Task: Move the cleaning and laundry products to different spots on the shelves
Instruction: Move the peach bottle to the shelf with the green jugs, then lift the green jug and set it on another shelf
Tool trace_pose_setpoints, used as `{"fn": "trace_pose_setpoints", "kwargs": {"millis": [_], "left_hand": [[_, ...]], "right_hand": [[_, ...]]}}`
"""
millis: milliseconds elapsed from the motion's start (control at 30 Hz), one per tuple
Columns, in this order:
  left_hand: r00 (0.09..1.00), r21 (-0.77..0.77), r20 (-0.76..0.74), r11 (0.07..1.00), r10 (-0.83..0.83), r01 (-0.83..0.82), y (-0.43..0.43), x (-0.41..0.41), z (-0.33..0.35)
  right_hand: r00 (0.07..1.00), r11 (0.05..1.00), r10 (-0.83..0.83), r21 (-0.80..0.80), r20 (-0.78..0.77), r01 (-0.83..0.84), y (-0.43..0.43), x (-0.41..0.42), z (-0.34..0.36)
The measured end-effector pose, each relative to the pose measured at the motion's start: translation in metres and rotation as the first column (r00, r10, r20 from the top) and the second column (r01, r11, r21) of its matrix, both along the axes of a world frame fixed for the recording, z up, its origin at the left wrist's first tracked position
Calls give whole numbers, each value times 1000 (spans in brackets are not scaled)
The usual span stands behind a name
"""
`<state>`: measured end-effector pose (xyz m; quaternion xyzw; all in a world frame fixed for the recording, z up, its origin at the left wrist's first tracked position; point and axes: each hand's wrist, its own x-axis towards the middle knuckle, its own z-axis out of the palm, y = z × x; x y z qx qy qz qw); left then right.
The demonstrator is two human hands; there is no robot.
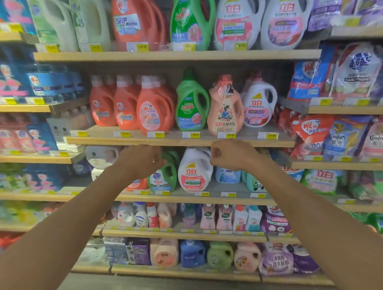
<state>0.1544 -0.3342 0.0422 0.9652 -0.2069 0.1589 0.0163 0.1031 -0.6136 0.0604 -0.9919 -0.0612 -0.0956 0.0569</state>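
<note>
A white detergent jug [194, 169] with a pink label stands on the third shelf [209, 196], between a green-and-white bottle [163, 178] and a pale blue bottle [227, 175]. My left hand [143, 159] reaches in from the left. Its fingers are loosely apart at the top of the green-and-white bottle and hold nothing. My right hand [230, 154] hovers just right of the white jug's handle with its fingers curled in and nothing in them. Above, on the second shelf [177, 141], stand orange jugs [152, 107], a green bottle [191, 105] and a peach bottle [225, 110].
The top shelf holds large jugs [236, 19]. Small bottles [210, 218] and squat jugs [220, 255] fill the two lowest shelves. Refill pouches [342, 137] hang over the right shelves, and blue packs [38, 85] fill the left. Yellow price tags line every shelf edge.
</note>
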Motion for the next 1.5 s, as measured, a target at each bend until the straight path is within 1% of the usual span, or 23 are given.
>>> {"fn": "trace_pose_setpoints", "kwargs": {"millis": [133,267,433,600,767,933,1033,1133,1233,1367,1433,1500], "left_hand": [[1000,8,-10,1000,-4,4,5,4,11],[998,19,58,1000,-15,13,9,29,30],[990,33,123,997,-70,67,8,74,61],[975,14,195,994,-111,110,2,119,109],[929,68,339,989,-149,134,-12,173,159],[854,101,470,975,-221,197,-28,226,195],[830,83,511,974,-223,210,-37,261,222],[832,76,512,976,-214,204,-48,294,250],[812,102,552,982,-189,159,-60,326,274],[810,54,577,994,-107,93,-72,367,300],[786,51,607,993,-114,106,-78,385,314],[766,44,625,987,-149,156,-83,397,330]], "right_hand": [[999,1000,25,16,27,-25,11,10,15],[999,999,34,-15,43,-33,21,31,35],[992,995,18,-99,123,-5,29,68,66],[973,992,-33,-112,227,59,32,108,106],[921,983,-83,-122,380,139,25,148,155],[886,977,-104,-118,452,175,13,188,201],[866,972,-118,-124,486,202,-2,220,221],[861,973,-111,-122,496,196,-22,253,241],[846,975,-100,-119,524,189,-45,286,260],[795,972,-104,-109,598,209,-67,323,291],[757,974,-95,-98,647,205,-74,340,311],[725,978,-65,-100,685,182,-77,356,330]]}}
